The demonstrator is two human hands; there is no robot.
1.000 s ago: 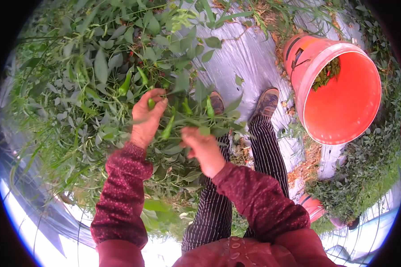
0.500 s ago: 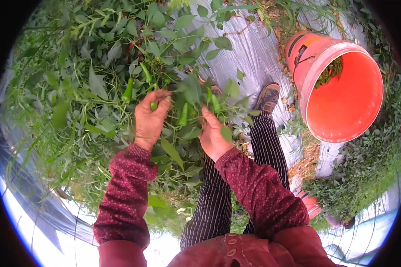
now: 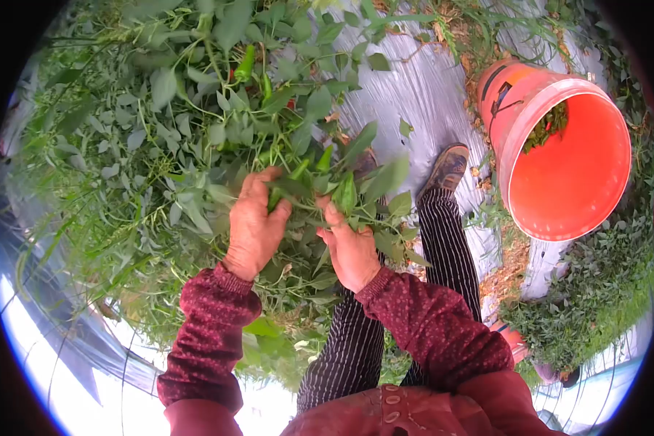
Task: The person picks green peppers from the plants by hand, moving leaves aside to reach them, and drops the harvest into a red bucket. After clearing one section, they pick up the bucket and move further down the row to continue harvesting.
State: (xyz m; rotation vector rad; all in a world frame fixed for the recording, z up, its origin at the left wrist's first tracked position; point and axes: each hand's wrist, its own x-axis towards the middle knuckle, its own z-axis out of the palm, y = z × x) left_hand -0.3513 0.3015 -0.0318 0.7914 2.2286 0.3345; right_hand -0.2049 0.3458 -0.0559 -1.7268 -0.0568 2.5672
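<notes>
My sleeves (image 3: 212, 338) maroon, scattered pale pink flecks. My trousers (image 3: 447, 243) black, thin white stripes. My top (image 3: 443, 407) dull red. Chilli peppers (image 3: 346, 195) bright green; leaves (image 3: 164, 89) darker grey-green. Bucket (image 3: 588, 174) orange-red, black stripe near its base. Ground film (image 3: 392, 94) silvery grey.

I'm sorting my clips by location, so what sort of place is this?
Probably a pepper-growing plot: leafy plants bearing green peppers, silvery sheeting underfoot, and a red bucket standing nearby.

2 speckled maroon sleeves (image 3: 436, 320), striped trousers (image 3: 447, 243)
</notes>
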